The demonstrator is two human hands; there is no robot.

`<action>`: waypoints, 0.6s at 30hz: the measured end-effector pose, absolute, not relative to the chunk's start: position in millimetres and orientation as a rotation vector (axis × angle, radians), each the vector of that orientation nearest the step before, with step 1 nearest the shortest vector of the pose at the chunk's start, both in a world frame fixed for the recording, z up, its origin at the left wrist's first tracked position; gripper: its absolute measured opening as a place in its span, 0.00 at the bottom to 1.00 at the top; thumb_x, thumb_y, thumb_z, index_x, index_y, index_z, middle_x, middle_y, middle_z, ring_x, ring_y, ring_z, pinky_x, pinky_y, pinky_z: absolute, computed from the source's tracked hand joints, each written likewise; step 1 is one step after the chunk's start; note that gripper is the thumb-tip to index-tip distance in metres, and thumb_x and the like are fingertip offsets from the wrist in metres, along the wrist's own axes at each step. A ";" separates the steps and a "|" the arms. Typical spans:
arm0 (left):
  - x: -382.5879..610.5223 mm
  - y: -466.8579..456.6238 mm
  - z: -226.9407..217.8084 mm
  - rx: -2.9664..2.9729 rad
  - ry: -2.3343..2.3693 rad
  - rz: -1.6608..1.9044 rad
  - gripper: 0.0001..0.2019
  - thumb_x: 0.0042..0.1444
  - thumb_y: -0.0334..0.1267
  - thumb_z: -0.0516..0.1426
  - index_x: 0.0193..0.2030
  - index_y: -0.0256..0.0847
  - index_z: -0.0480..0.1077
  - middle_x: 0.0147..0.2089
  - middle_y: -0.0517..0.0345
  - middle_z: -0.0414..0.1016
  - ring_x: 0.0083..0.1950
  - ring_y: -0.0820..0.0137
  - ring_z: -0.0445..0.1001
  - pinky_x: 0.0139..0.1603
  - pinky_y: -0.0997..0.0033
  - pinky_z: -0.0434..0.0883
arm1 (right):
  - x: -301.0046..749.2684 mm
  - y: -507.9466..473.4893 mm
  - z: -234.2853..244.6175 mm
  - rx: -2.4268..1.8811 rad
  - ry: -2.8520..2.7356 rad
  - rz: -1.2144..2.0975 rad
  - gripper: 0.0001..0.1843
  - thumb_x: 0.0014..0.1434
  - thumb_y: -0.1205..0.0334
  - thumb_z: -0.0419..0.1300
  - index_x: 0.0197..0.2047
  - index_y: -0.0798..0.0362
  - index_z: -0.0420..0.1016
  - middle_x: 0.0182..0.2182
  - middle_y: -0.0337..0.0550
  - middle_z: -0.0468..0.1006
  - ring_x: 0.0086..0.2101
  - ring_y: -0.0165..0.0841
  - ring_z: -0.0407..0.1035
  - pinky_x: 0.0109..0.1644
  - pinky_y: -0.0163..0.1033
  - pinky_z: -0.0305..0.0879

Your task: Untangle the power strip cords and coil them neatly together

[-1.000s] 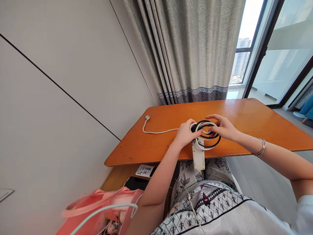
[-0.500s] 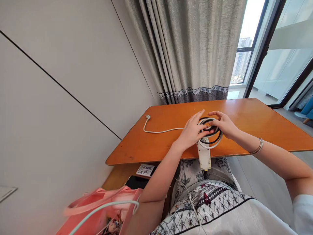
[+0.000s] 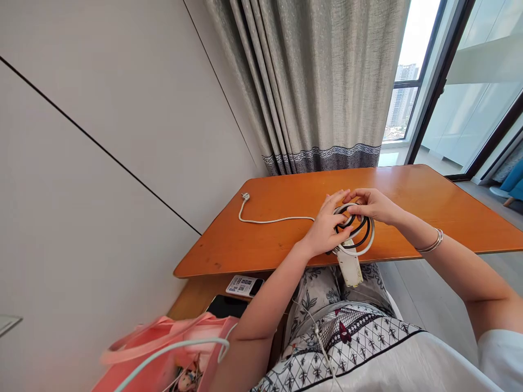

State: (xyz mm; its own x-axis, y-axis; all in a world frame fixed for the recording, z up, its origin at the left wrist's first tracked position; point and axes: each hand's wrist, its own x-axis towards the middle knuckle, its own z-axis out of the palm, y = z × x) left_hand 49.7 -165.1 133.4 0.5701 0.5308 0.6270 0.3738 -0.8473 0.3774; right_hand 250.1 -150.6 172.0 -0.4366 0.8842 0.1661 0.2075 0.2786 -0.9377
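A coil of white and black cable (image 3: 356, 234) is held just above the near edge of the orange wooden table (image 3: 429, 207). My left hand (image 3: 327, 228) grips the coil's left side, fingers curled round it. My right hand (image 3: 373, 205) pinches the top of the coil between thumb and fingers. A white power strip (image 3: 350, 268) hangs from the coil over the table edge above my lap. The loose white cable (image 3: 278, 220) runs left across the table to its plug (image 3: 245, 196).
A grey curtain (image 3: 318, 81) hangs behind the table, with a glass door at the right. Below the table's left end lie a dark phone (image 3: 226, 306) and a white card with QR code (image 3: 242, 285). A pink bag (image 3: 163, 354) sits at the lower left.
Both hands have shifted a little right with the coil, and the power strip has tilted. My left hand went from flat over the coil to gripping its side.
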 end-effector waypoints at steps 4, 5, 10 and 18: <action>47.9 -168.0 137.5 2.407 0.652 1.224 0.21 0.56 0.55 0.61 0.25 0.38 0.71 0.71 0.41 0.58 0.72 0.50 0.58 0.71 0.45 0.58 | 242.6 -150.5 162.5 -0.885 -1.729 1.146 0.26 0.49 0.39 0.68 0.36 0.55 0.75 0.21 0.33 0.70 0.22 0.25 0.61 0.25 0.32 0.58; 47.7 -169.3 138.4 2.363 0.601 1.244 0.22 0.56 0.57 0.61 0.25 0.38 0.72 0.70 0.41 0.59 0.71 0.50 0.59 0.70 0.46 0.59 | 240.8 -150.7 158.1 -0.870 -1.709 1.143 0.28 0.49 0.37 0.67 0.36 0.55 0.75 0.21 0.33 0.69 0.22 0.24 0.59 0.25 0.32 0.57; 50.6 -176.6 142.6 2.167 0.430 1.335 0.26 0.56 0.62 0.57 0.25 0.39 0.74 0.67 0.43 0.62 0.65 0.53 0.67 0.66 0.50 0.66 | 238.4 -152.9 130.2 -0.794 -1.718 1.125 0.33 0.55 0.29 0.58 0.35 0.55 0.75 0.22 0.37 0.69 0.23 0.27 0.61 0.27 0.33 0.61; 51.1 -162.8 154.2 2.142 0.599 1.415 0.26 0.62 0.59 0.54 0.27 0.39 0.75 0.59 0.44 0.66 0.57 0.60 0.70 0.64 0.54 0.67 | 245.5 -156.1 135.7 -0.621 -1.980 0.357 0.15 0.66 0.51 0.56 0.47 0.49 0.77 0.48 0.51 0.76 0.50 0.40 0.69 0.57 0.51 0.66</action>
State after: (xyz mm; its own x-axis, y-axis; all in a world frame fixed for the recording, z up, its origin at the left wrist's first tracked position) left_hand 51.1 -162.8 154.2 0.3627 0.6060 0.7080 0.0862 -0.7782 0.6220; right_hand 245.5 -156.1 135.7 -0.3783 0.5644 0.7337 0.2728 0.8254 -0.4942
